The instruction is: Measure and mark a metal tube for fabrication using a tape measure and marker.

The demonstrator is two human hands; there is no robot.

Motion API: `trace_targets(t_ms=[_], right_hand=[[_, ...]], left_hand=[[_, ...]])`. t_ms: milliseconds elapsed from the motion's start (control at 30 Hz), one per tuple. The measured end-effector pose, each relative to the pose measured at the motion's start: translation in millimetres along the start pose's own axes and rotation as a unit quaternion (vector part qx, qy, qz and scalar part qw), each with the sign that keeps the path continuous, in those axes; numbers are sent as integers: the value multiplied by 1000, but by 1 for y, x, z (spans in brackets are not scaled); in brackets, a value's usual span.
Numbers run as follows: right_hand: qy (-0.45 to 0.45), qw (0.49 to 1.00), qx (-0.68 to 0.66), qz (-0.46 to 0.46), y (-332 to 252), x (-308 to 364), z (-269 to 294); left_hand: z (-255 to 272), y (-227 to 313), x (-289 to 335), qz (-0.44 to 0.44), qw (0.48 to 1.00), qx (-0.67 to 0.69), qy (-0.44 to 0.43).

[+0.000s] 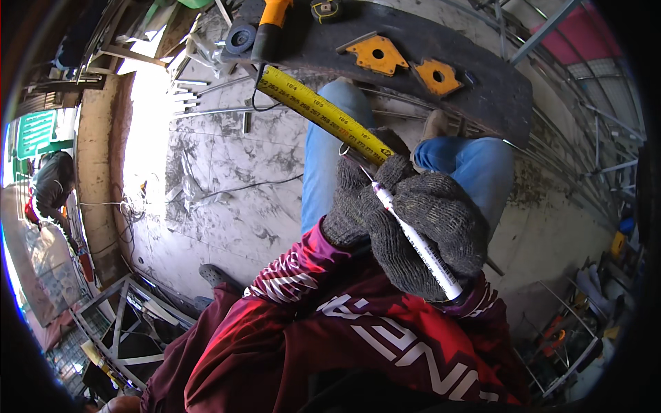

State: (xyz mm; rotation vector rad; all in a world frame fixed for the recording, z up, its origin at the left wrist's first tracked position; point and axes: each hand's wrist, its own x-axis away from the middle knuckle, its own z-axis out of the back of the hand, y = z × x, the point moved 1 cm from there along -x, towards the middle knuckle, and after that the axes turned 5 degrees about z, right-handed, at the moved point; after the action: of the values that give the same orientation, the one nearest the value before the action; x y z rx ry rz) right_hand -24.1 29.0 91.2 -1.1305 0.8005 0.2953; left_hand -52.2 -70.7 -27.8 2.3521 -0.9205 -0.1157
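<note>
Head view: left hand (350, 210) has its grip around the near end of a yellow tape strip (320, 113) slanting over the jeans (318, 168), while the right hand (447, 217) is holding a white marker (416, 239), tip near the tape. Orange plates (375, 55) sit on the dark surface (492, 93).

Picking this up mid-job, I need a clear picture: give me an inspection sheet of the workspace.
Surface: long dark bench, scuffed.
Job's things: extended yellow tape blade; slim white marker.
Clutter: orange-and-black power tool, grey round disc, black-and-yellow tape measure, two orange-yellow angular plates with holes, all at the bench.
Grip: left hand, in dark grey knitted glove, holds the blade's near end, partly hidden; right hand, gloved alike, holds the marker.
Cables: thin dark cable on floor.
Surroundings: pale smudged floor, grey metal frame, another person far left.
</note>
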Motion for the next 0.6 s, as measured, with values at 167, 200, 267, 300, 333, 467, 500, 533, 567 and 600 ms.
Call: trace_targets(t_ms=[167, 200, 267, 300, 333, 467, 500, 533, 567, 600], right_hand=[[-30, 999, 42, -11, -12, -3, 2], [-50, 996, 79, -16, -13, -3, 2], [-26, 998, 51, -22, -11, -5, -2], [-2, 999, 25, -26, -9, -5, -3], [-2, 999, 27, -26, -7, -3, -2], [-9, 999, 7, -37, -6, 1, 1], [-35, 998, 58, -12, -7, 0, 1], [-35, 998, 58, -12, -7, -1, 0], [-37, 998, 58, -10, -8, 0, 0], [-38, 998, 58, -9, -8, 0, -1]], left_hand=[[36, -36, 6, 61, 997, -13, 34], [41, -38, 4, 24, 997, -66, 13], [48, -47, 7, -14, 993, -120, -7], [41, -44, 7, -40, 997, -62, 2], [34, -41, 6, -66, 998, -3, 12], [15, -12, 9, 0, 998, 17, 53], [12, -6, 10, 22, 997, 23, 67], [12, -3, 10, 43, 995, 29, 80], [12, -3, 10, 42, 995, 29, 80], [11, -3, 11, 40, 996, 26, 79]])
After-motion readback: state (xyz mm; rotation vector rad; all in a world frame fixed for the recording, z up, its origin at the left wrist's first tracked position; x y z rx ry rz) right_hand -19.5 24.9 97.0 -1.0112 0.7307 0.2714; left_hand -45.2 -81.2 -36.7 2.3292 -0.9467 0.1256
